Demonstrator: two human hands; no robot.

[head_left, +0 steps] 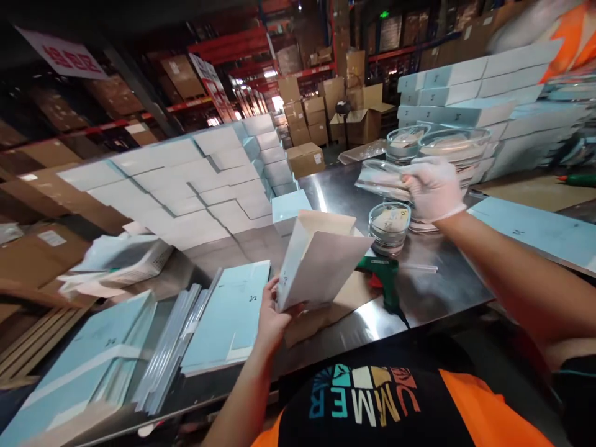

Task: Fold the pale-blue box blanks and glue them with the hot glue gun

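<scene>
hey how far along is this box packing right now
Done, it seems: white boxes stand stacked at the table's back. In hand: the left hand holds an open box upright, and the gloved right hand grips a clear packet above the round containers. Left: flat blue sheets still lie unfolded, and the glue gun lies idle.

We are in a warehouse packing area: tall red steel racks point(242, 46) loaded with brown cardboard cartons point(305, 158) fill the background, stacks of pale blue flat boxes point(186, 180) crowd our shiny stainless-steel surface point(437, 285), and a green hot-glue gun point(384, 276) lies on it.
</scene>
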